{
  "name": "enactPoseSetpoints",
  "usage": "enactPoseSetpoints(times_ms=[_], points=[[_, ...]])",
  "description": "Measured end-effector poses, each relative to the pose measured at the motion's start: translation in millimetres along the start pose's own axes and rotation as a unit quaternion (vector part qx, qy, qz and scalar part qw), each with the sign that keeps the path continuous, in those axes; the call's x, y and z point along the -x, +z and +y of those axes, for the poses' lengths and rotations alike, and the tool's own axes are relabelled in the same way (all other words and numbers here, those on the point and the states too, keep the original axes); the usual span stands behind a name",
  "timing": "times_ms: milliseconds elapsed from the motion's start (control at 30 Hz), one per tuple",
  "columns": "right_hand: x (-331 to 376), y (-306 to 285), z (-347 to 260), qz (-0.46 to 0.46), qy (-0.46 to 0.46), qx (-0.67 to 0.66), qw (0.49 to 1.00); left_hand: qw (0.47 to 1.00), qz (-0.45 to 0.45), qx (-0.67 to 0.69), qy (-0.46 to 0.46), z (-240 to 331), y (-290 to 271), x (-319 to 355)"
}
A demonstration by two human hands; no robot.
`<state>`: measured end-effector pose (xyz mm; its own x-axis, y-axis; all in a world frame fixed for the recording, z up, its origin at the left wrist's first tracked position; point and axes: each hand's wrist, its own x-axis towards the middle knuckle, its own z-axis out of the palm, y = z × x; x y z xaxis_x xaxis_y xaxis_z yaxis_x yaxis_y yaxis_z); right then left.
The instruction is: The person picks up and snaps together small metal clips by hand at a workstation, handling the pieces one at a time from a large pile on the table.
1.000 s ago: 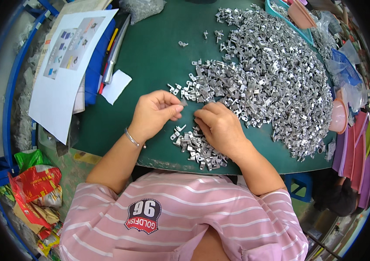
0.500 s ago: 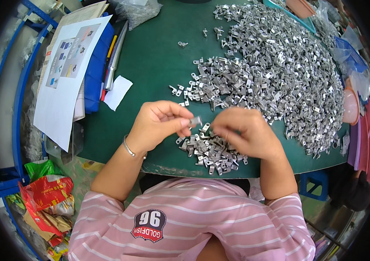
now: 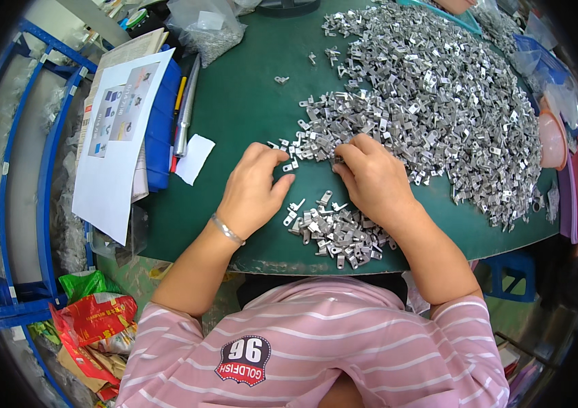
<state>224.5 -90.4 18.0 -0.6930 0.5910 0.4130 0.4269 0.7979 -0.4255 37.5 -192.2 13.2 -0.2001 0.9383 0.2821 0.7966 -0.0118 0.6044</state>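
Observation:
A large heap of small bent metal brackets (image 3: pixel 432 102), silvery with holes in them, covers the right and far part of the green table (image 3: pixel 234 102). A smaller pile of the same brackets (image 3: pixel 343 238) lies near the front edge. My left hand (image 3: pixel 251 183) rests left of the heap with thumb and index finger apart, holding nothing visible; a few loose brackets (image 3: pixel 290 166) are just beyond its fingertips. At the heap's near edge, my right hand (image 3: pixel 376 178) pinches a small metal bracket (image 3: pixel 338 160), mostly covered by the fingers.
Left on the table stand a blue bin (image 3: pixel 161 129) with papers (image 3: pixel 108 149) on it, pens and a torn white paper (image 3: pixel 195 159). A clear bag of small parts (image 3: pixel 210 34) sits at the far left. An orange bowl (image 3: pixel 553 139) is by the right edge.
My left hand no longer shows the bracket it held and its fingers have parted. My right hand has moved from above the small pile out to the large heap's edge.

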Motion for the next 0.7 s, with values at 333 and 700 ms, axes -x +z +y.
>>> enactPoseSetpoints(times_ms=[333,700], points=[[4,6,4,0.017,-0.003,0.01,1.0,0.993,-0.043,-0.071,0.083,-2,4,-14],[4,6,2,0.02,-0.007,0.043,0.999,0.996,-0.025,0.074,0.051,2,11,-13]])
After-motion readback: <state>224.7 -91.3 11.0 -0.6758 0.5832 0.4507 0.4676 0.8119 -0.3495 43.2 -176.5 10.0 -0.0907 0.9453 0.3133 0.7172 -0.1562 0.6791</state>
